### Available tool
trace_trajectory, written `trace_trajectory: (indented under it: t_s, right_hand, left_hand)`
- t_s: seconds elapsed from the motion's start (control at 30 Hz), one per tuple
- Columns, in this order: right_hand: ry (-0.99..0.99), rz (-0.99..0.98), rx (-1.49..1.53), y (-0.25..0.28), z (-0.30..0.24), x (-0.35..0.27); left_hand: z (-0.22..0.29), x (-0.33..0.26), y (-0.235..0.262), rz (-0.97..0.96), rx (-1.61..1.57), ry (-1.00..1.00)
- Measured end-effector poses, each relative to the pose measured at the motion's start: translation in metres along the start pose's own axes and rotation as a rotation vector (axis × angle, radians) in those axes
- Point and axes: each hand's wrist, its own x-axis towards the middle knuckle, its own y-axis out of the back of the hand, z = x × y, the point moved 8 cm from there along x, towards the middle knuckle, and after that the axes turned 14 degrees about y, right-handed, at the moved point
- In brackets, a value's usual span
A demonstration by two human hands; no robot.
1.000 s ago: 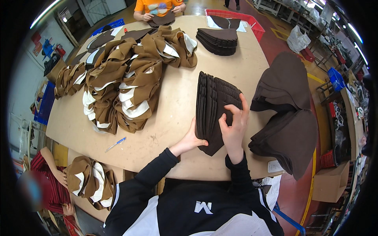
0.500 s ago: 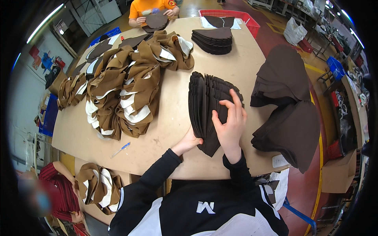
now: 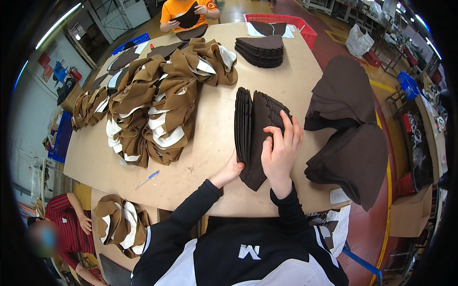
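A thick stack of dark brown fabric panels (image 3: 260,143) stands on edge on the table in front of me. It is parted by a gap into a narrow upright bunch on the left and a wider, leaning portion on the right. My left hand (image 3: 229,172) grips the stack's lower left edge, thumb in front and the other fingers hidden behind it. Against the right portion lies my right hand (image 3: 281,155), its fingers spread and bent, the tips touching the panel edges.
Brown pieces with white lining (image 3: 152,109) are heaped on the left, near a blue pen (image 3: 148,179). Dark panel piles (image 3: 346,157) lie along the right edge, another stack (image 3: 260,51) farther back. A person in orange (image 3: 187,14) handles a dark panel across the table; another in red stripes (image 3: 71,224) is lower left.
The gap in the stack has widened, with the left bunch now more compact and upright. Across the table, the person in orange has raised and tilted a dark panel.
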Motion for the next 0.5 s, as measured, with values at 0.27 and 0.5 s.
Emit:
trace_trajectory:
  t_s: [0.27, 0.5]
  right_hand:
    - [-0.059, 0.034, -0.033, 0.0005, -0.0044, 0.0013]
    - [-0.070, 0.053, -0.012, 0.0001, -0.0002, -0.0005]
  left_hand:
    - [-0.0002, -0.0024, -0.0023, -0.009, -0.021, 0.006]
    - [0.0054, -0.0014, -0.0056, -0.027, -0.035, -0.004]
